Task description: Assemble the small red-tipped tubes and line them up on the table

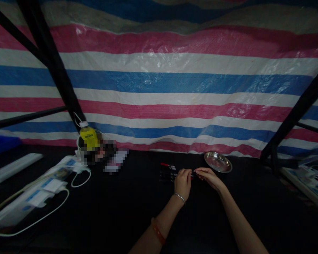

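Observation:
My left hand [183, 184], with a silver bangle at the wrist, is closed, its fingertips together over the black table. My right hand [208, 177] is in a pinch just to its right. Between the two sets of fingertips shows a small, dark, thin thing, too dim to name. Left of my left hand lies a short slim piece [167, 165], red at one end and silvery at the other. Several dark slim pieces with shiny parts [167, 175] lie just below it, partly hidden by my left hand.
A shallow round metal dish [218, 163] stands beyond my right hand. Left are a bottle of yellow liquid [89, 137], a blurred-out flat item [116, 161], a power strip [39, 190] with white cables and a white bar [16, 168]. Black frame posts [57, 76] and striped sheeting [159, 83] stand behind.

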A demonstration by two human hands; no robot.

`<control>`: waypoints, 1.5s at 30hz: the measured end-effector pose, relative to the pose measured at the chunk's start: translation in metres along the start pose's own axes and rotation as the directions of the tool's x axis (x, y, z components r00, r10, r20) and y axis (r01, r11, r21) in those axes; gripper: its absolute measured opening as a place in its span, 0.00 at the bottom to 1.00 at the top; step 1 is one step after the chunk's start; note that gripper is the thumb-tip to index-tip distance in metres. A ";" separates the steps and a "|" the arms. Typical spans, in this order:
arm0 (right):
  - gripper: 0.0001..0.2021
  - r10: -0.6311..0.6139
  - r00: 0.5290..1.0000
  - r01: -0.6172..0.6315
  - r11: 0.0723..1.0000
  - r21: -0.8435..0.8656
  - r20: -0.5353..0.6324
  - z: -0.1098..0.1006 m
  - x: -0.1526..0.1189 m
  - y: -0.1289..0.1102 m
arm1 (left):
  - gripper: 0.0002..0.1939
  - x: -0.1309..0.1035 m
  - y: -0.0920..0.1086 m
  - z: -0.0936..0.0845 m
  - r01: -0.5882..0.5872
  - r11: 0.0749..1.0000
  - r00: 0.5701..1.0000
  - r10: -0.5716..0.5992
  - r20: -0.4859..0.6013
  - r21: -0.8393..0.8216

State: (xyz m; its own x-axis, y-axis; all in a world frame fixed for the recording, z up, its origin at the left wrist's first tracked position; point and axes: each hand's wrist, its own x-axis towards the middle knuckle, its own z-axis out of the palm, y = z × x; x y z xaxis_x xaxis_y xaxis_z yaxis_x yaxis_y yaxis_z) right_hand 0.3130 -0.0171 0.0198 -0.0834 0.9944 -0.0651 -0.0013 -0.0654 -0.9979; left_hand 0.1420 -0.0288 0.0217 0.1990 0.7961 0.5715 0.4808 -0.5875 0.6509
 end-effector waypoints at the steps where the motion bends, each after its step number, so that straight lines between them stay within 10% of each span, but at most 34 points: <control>1: 0.17 0.003 1.000 -0.003 1.000 -0.001 -0.003 0.001 0.000 0.000 | 0.12 0.000 0.000 0.000 0.006 1.000 1.000 -0.006 0.001 -0.009; 24: 0.18 0.003 0.986 0.036 0.972 0.231 -0.170 0.023 0.006 0.002 | 0.10 0.001 0.005 -0.003 0.034 0.996 0.997 -0.028 0.067 -0.077; 45: 0.15 0.072 0.997 -0.070 0.953 0.296 0.004 0.027 0.004 0.005 | 0.04 0.006 0.002 -0.011 0.160 0.987 0.986 -0.161 0.035 0.021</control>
State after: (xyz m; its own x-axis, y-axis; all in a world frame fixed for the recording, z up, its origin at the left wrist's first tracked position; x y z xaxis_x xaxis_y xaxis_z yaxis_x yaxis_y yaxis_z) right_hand 0.2862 -0.0158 0.0143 -0.0870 0.9868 -0.1367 -0.2900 -0.1564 -0.9442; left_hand 0.1349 -0.0263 0.0316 0.1487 0.8847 0.4419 0.5243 -0.4494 0.7233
